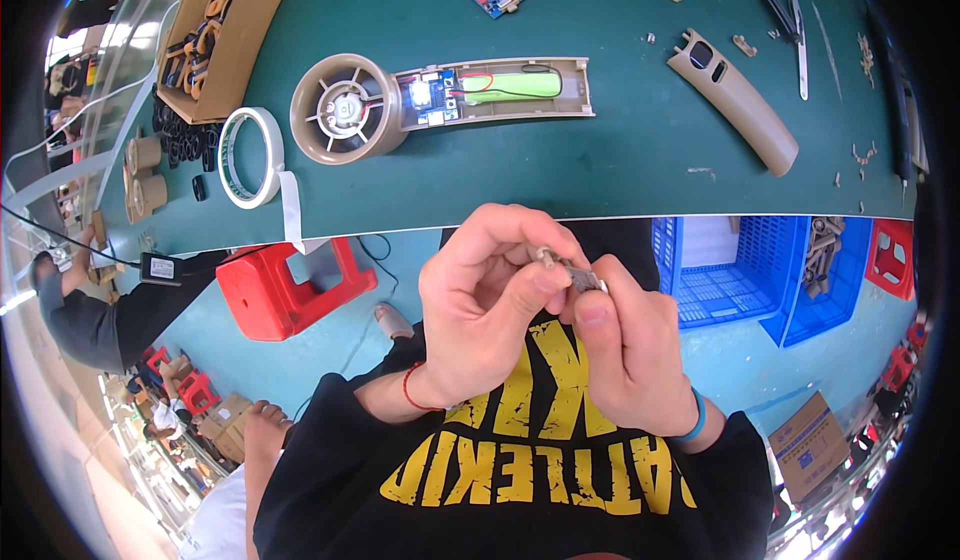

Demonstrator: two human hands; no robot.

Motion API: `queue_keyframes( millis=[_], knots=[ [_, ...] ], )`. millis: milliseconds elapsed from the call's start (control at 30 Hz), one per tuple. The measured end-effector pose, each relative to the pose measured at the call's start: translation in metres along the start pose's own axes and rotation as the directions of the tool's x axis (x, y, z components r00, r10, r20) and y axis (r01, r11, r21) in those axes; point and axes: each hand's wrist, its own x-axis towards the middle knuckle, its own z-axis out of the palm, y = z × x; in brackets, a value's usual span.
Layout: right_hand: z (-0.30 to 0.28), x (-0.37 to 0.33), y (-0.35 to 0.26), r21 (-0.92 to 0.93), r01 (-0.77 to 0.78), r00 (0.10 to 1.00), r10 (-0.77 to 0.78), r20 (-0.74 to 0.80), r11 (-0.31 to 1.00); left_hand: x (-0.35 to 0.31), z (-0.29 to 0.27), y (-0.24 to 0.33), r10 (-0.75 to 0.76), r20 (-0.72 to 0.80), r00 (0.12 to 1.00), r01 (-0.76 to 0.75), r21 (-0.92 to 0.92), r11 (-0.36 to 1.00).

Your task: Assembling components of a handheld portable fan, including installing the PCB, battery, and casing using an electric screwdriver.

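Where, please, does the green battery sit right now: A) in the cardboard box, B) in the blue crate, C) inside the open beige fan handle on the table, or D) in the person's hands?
C: the green battery lies inside the open fan handle on the table, away from both hands.

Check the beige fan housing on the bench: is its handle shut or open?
Open: the fan housing shows its green battery and circuit board; a beige cover lies apart.

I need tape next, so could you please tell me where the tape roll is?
In the head view, the tape roll lies on the green table's left side, between the cardboard box and the fan housing.
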Motion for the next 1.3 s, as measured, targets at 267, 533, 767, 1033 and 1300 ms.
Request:
queue_keyframes(
  millis=[267, 533, 767, 1033, 1300],
  knots=[
    [-0.001, 0.002, -0.005, 0.018, -0.058, 0.997, 0.057, 0.046, 0.998, 0.001, -0.002, -0.001, -0.011, 0.002, 1.000, 0.011, 0.003, 1.000],
    [-0.001, 0.005, -0.007, 0.040, -0.077, 0.993, 0.073, 0.089, 0.996, 0.002, -0.005, 0.002, -0.038, -0.006, 0.999, 0.038, 0.006, 0.999],
    [-0.014, 0.000, 0.006, 0.481, -0.327, 0.932, 0.194, 0.306, 0.814, 0.002, -0.015, 0.004, -0.074, 0.010, 0.997, 0.074, -0.020, 0.997],
    [-0.027, -0.019, 0.021, 0.446, -0.036, 0.999, 0.050, -0.019, 0.894, 0.000, -0.014, 0.013, -0.011, 0.018, 1.000, 0.012, -0.033, 0.999],
    [-0.032, -0.034, 0.027, -0.059, -0.168, 0.960, 0.150, -0.238, 0.984, -0.008, -0.013, 0.004, -0.112, 0.220, 0.969, 0.084, 0.133, 0.988]
  ],
)
